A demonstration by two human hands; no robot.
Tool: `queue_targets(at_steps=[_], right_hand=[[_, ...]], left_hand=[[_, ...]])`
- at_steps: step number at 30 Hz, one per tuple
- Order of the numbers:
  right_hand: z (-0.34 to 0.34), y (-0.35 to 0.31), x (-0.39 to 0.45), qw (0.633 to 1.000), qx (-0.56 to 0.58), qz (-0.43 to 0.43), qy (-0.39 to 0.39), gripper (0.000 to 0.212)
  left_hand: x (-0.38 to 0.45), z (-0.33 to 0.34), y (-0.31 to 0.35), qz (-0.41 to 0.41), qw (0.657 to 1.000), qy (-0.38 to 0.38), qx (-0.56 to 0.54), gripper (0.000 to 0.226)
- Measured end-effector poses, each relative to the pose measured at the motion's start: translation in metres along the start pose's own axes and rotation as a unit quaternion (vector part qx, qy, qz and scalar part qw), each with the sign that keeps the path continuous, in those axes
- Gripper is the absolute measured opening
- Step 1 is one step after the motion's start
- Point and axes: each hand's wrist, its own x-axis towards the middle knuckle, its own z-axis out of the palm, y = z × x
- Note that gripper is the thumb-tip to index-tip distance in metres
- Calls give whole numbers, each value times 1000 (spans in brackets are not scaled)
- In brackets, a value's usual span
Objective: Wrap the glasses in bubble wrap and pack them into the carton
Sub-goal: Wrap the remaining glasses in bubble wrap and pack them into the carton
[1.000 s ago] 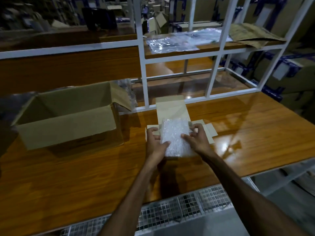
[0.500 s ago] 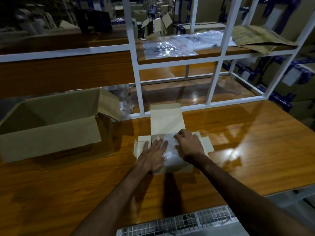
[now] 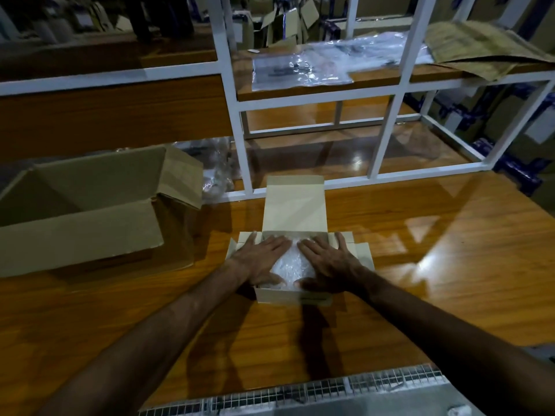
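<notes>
Bubble-wrapped bundle (image 3: 287, 263), whitish, crinkled and dimpled, lying inside small carton (image 3: 292, 295) near middle of counter (image 3: 420, 280); glasses themselves hidden under wrap. Small carton of pale, smooth card, shallow and rectangular, lid flap (image 3: 294, 205) standing open at far side, narrow side flaps splayed out left and right; near wall low and flat-faced. Left hand (image 3: 259, 259) pressed flat on left part of bundle, fingers (image 3: 277, 241) spread and straight, gripping nothing; right hand (image 3: 327, 262) flat likewise on right part, fingers (image 3: 312, 246) splayed toward far wall of carton, thumb near front rim, nothing clasped. Bare forearms reaching in from near edge of counter. Counter of glossy orange-brown wood grain, bright with reflected light toward right edge. Large carton (image 3: 90, 223) of brown corrugated board toward left edge, well apart from small one, open-topped, one flap bent outward on right. Crumpled clear plastic (image 3: 217, 172) just behind that flap at far edge. White square-tube metal frame (image 3: 387, 115) rising along far edge; on its wooden shelf, flat glossy clear plastic sheets (image 3: 303, 67) and creased brown paper (image 3: 480, 52) at right. Wire mesh grid (image 3: 300, 391) along near edge.
</notes>
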Motion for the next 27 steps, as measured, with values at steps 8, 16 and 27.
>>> queue_targets(at_steps=[8,16,27], right_hand=[[0,4,9,1000,-8,-12,-25,123],[-3,-7,4,998,-17,21,-56,112],[-30,21,11,989,-33,-39,-141,102]], left_hand=[[0,7,7,-6,999,26,28,106],[-16,0,14,-18,1000,1,-16,94],[-10,-22,-1,-20,999,-17,-44,95]])
